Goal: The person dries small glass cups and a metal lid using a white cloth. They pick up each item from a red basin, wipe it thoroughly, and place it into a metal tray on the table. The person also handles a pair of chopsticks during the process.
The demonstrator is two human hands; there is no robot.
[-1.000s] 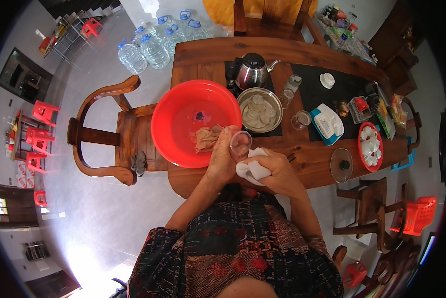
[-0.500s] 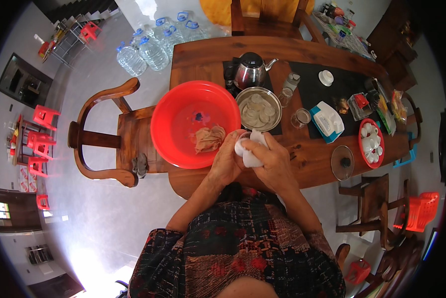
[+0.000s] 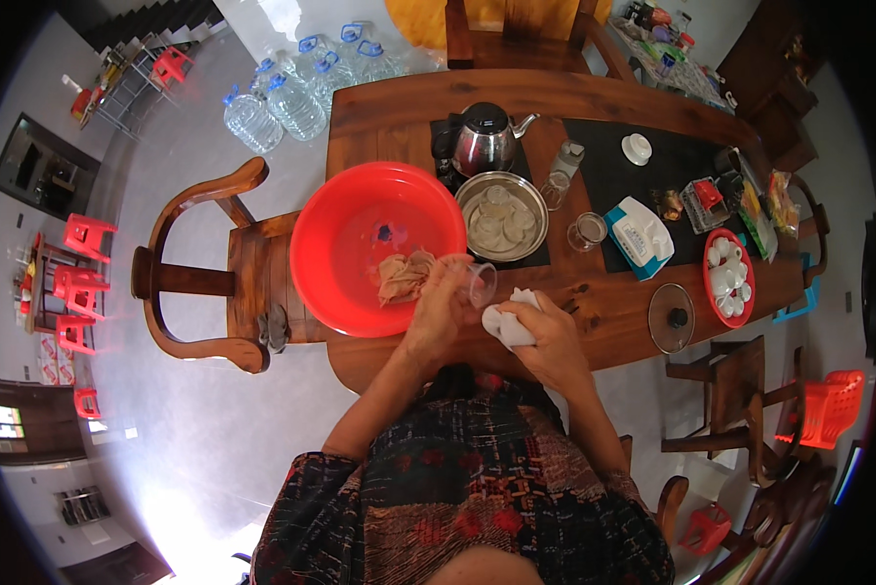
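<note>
My left hand (image 3: 440,310) grips a small clear glass cup (image 3: 482,284), its round mouth turned to the right. Bunched in my right hand (image 3: 552,341) is a white cloth (image 3: 514,320), a little apart from the cup. Left of my hands stands a red plastic basin (image 3: 306,278) with a wet tan cloth (image 3: 405,276) in it. Just beyond my hands, a steel pot (image 3: 540,219) holds several small clear cups (image 3: 501,220) in water. A larger clear glass (image 3: 587,232) stands upright to the right of the pot.
Behind the pot is a steel kettle (image 3: 485,141). Farther right on the wooden table (image 3: 408,100) are a tissue pack (image 3: 640,239), a glass lid (image 3: 672,319) and a red tray (image 3: 713,310) of white cups. A wooden chair (image 3: 189,283) stands at the left.
The white cloth has come off the glass cup and moved right and down with my right hand. My left hand now holds the cup uncovered.
</note>
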